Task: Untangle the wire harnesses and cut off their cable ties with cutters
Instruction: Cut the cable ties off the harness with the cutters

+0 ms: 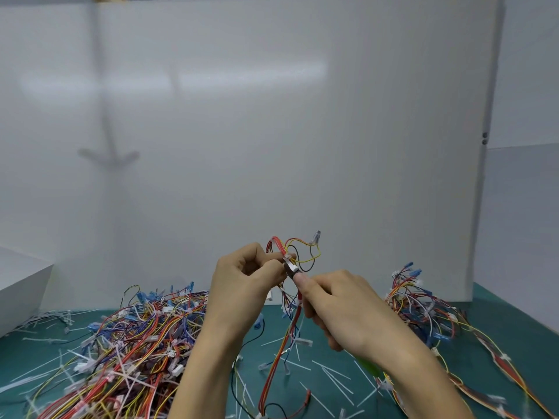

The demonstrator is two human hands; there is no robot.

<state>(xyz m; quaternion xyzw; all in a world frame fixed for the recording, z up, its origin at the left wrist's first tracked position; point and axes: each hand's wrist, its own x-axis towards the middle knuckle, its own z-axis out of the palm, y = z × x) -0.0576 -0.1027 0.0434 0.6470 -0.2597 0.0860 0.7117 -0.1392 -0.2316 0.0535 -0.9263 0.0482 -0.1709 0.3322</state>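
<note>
One harness (303, 248) held above the counter (514, 334) — left hand (242, 282) pinches it at a tie (291, 256), right hand (341, 306) grips the single cutters (292, 270), tips at that tie. Two more heaps: left heap (136, 343), right heap (420, 303). Cutter handles mostly hidden in the fist; scattered cut ties (332, 376) blurred, uncountable.

One camera sits on the person's head. It looks forward and a little down, close to the left hand (245, 279) and right hand (341, 306), facing a white board (272, 116).
</note>
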